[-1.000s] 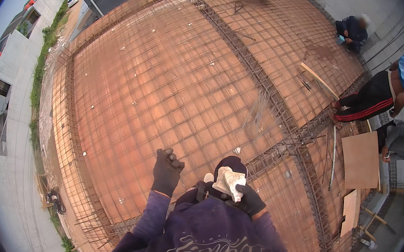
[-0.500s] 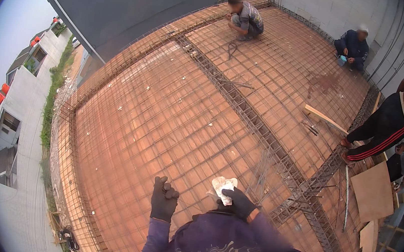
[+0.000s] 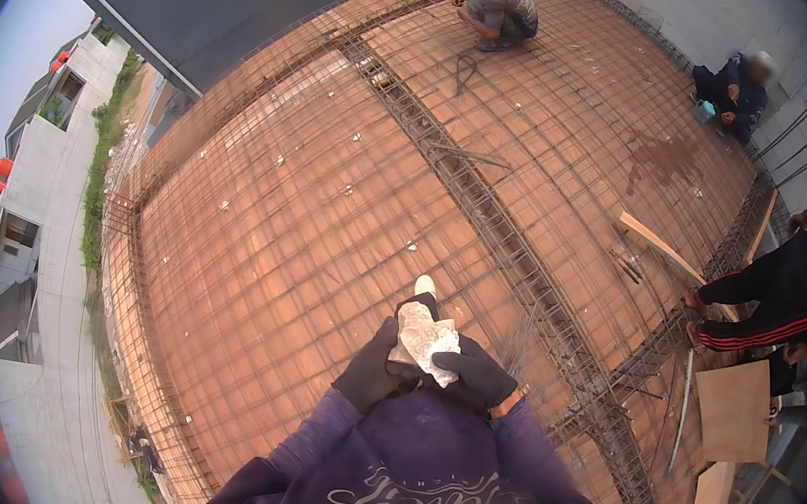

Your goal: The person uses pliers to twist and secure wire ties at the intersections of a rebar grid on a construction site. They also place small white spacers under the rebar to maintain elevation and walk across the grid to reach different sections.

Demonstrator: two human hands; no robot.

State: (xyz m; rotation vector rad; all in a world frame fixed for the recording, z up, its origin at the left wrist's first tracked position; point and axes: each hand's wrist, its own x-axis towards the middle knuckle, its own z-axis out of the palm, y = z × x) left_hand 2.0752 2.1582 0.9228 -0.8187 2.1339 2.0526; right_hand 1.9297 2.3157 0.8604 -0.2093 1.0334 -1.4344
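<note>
In front of my chest, both hands meet in black gloves around pale, rough-edged chunks, whitish and flat-sided; I cannot tell their material for certain. My left hand is closed on their left side, its fingers partly hidden behind them. On the right side, my right hand grips the whitest piece, thumb on top. Just beyond the chunks, a light-toed shoe on my foot shows on the steel bar mesh.
Reddish boards lie under the mesh. A deep rebar beam cage crosses diagonally to my right. One person squats far ahead, another sits by the wall, and a third bends at right near a plywood sheet. Beyond the left edge lies a street.
My left hand has come right, from apart and loosely curled, to the chunks in my right hand. More of the chunks now shows. My shoe has come into sight ahead.
</note>
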